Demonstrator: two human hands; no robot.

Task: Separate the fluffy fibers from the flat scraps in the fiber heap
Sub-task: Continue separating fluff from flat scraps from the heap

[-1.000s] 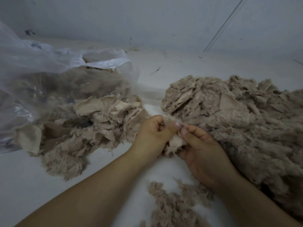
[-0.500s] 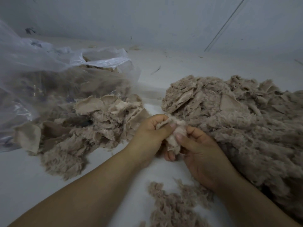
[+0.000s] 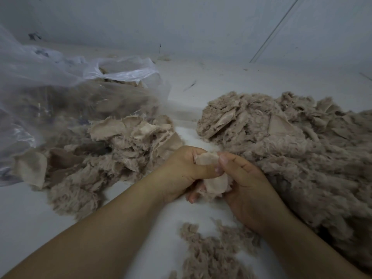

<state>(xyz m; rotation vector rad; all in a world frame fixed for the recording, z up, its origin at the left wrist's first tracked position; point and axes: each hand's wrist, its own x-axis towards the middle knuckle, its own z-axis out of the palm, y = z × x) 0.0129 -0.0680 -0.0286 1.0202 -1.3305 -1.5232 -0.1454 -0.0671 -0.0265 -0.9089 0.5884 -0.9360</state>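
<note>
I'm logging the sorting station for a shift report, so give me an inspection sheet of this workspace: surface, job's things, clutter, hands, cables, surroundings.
Surface: white tabletop, bare in front left.
Job's things: big fiber heap at right; pile of flat scraps at left; small fluffy tuft pile near the front edge; one flat scrap held between both hands.
Clutter: clear plastic bag at far left, brownish material inside; stray specks on the far surface.
Hands: left hand and right hand both pinch the flat scrap.
Cables: nothing seen.
Surroundings: pale wall behind, with a thin diagonal line on it.
</note>
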